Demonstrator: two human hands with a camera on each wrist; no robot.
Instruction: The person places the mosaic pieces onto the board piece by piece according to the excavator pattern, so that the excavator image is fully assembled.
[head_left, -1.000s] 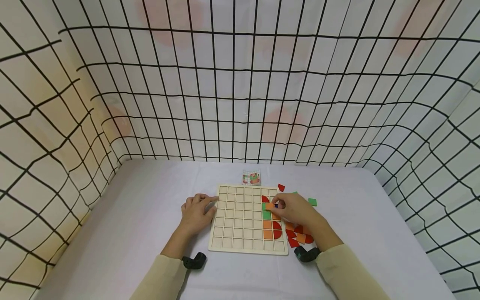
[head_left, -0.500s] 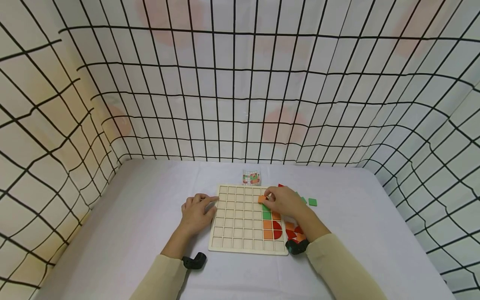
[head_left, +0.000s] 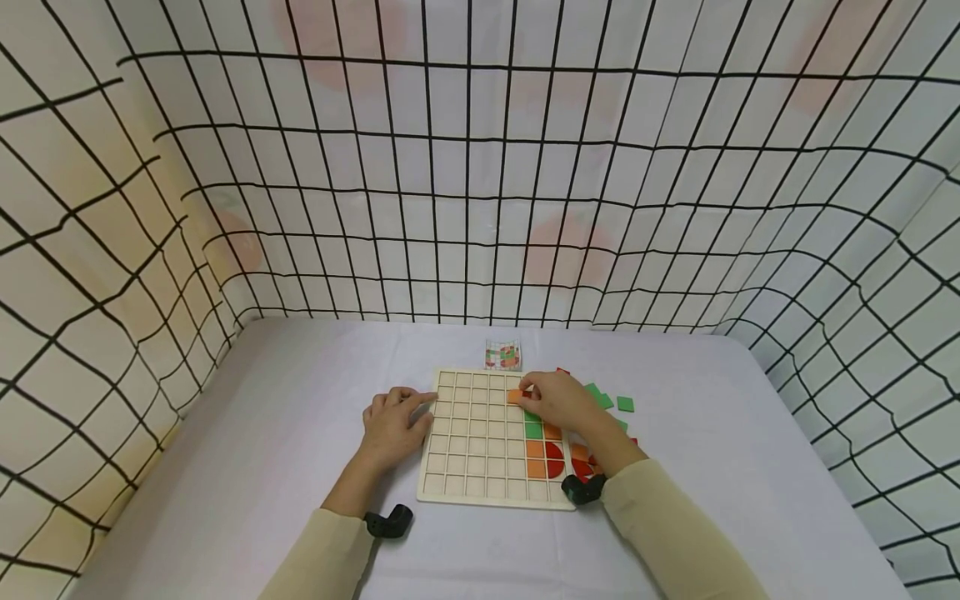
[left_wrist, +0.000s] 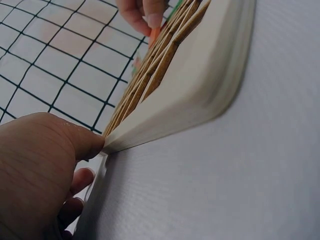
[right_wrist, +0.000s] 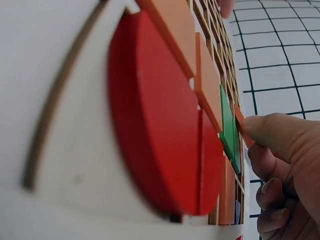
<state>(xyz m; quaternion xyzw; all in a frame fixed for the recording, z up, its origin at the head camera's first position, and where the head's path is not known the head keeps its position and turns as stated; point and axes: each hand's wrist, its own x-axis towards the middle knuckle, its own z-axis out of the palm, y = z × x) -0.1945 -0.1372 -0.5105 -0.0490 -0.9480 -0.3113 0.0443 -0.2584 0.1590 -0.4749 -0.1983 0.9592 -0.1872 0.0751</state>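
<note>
A pale wooden grid board (head_left: 495, 503) lies on the table between both hands. My right hand (head_left: 562, 404) pinches an orange square tile (head_left: 514, 397) over the upper right of the grid; the right wrist view shows this tile (right_wrist: 239, 116) at the thumb tip. Along the board's right columns sit green squares (head_left: 533, 431), orange squares (head_left: 536, 468) and red quarter-round pieces (head_left: 554, 460). At the board's left edge rests my left hand (head_left: 393, 425), index finger extended against the rim. In the left wrist view its thumb (left_wrist: 90, 142) touches the board's edge. My right hand covers some upper cells.
A small pattern card (head_left: 502, 355) lies behind the board. To the right are loose green tiles (head_left: 626, 404) and a pile of red and orange pieces (head_left: 582, 468), partly under the right forearm. Black-gridded white walls (head_left: 480, 167) enclose the table's back and sides.
My right hand has carried the orange tile leftward and away from me, to a cell further left near the board's upper rows. My left hand has stayed still.
</note>
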